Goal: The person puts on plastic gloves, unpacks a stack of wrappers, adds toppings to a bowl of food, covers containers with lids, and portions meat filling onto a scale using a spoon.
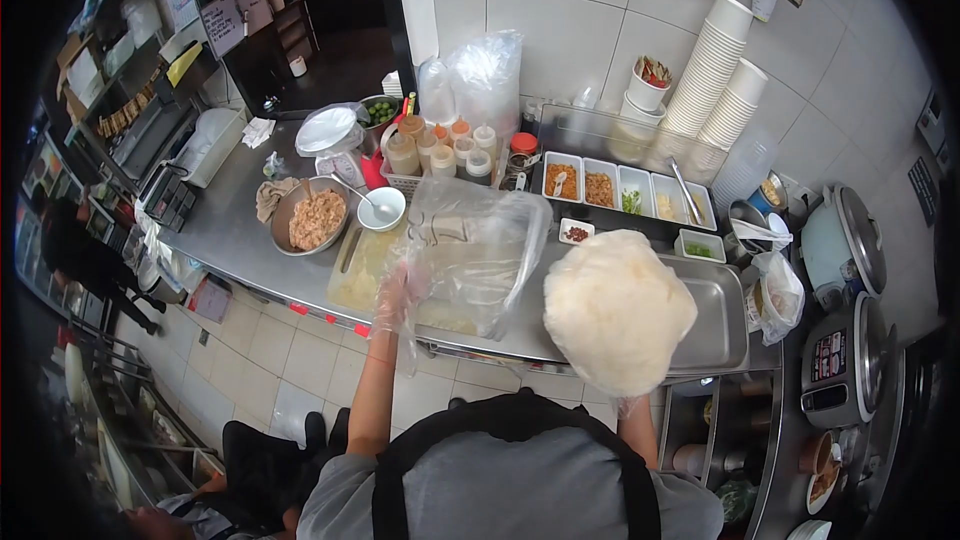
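Observation:
My left hand (400, 290), in a clear plastic glove, grips the near left edge of a clear plastic bag (480, 250). That bag is spread over the cutting board (355, 285) and the counter; what lies under it is hard to make out. My right hand (632, 406) shows only in part, below a large pale, puffy, roundish piece of food (620, 310). It holds this piece up over the counter's front, beside a metal tray (715, 315); the fingers are mostly hidden. The food's exact kind cannot be told.
A bowl of raw minced meat (316, 221) and a white bowl with a spoon (382, 209) stand left. Behind are sauce bottles (440, 150), topping trays (625, 190) and stacked paper cups (705, 70). Rice cookers (840, 360) are right. Another person (265, 470) is at lower left.

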`<state>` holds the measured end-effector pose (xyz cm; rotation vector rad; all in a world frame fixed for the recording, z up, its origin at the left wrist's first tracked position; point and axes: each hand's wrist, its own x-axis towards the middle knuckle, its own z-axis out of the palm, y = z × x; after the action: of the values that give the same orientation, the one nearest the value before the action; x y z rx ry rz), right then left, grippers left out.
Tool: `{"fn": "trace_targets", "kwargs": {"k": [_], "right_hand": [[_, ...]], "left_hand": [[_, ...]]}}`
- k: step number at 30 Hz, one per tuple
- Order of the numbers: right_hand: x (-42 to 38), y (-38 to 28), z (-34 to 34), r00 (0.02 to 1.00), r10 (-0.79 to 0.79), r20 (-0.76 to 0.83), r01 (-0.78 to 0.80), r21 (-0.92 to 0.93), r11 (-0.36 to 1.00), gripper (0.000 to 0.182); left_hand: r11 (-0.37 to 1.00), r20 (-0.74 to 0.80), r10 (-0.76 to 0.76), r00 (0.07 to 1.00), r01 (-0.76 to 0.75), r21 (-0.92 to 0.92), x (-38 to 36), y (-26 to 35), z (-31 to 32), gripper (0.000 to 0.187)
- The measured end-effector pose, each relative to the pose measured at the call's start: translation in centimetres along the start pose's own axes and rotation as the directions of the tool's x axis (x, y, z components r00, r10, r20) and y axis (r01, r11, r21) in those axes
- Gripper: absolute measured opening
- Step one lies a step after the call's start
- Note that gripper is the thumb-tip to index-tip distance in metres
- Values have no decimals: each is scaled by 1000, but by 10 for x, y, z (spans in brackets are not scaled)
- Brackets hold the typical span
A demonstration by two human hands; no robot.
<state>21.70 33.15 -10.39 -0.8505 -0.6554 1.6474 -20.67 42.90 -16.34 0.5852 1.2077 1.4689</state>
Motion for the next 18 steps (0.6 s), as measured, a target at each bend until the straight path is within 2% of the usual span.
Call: {"fn": "trace_targets", "kwargs": {"k": [2,5,8,11,14,16,17,18], "right_hand": [[-10,-5,-8,1000,-13,-28,13,-5,1000,59],[-20,-9,-16,998,-34,-53,32,-25,999,59],[-18,-8,-14,998,-38,-46,36,-53,998,59],[1,1,3,1000,-22,4,22,-92,996,59],[33,21,27,997,17,70,-7,-136,991,59],[55,33,38,995,39,89,-24,-162,987,59],[59,36,41,995,44,91,-28,-168,985,59],[60,37,41,995,46,91,-30,-170,985,59]], "left_hand": [[998,23,-11,1000,9,67,-5,-15,-20,26],[989,-78,70,994,-59,134,-24,-17,-23,26],[925,-43,80,996,-58,376,-40,0,-16,26],[914,-64,49,997,-19,406,-45,5,-13,27],[946,-153,-13,988,62,319,-42,0,-20,28],[998,-83,58,995,-59,-10,-22,-25,-47,30],[977,-56,105,993,-113,-181,-20,-21,-45,32],[961,-21,123,992,-124,-248,-20,-15,-47,33]]}}
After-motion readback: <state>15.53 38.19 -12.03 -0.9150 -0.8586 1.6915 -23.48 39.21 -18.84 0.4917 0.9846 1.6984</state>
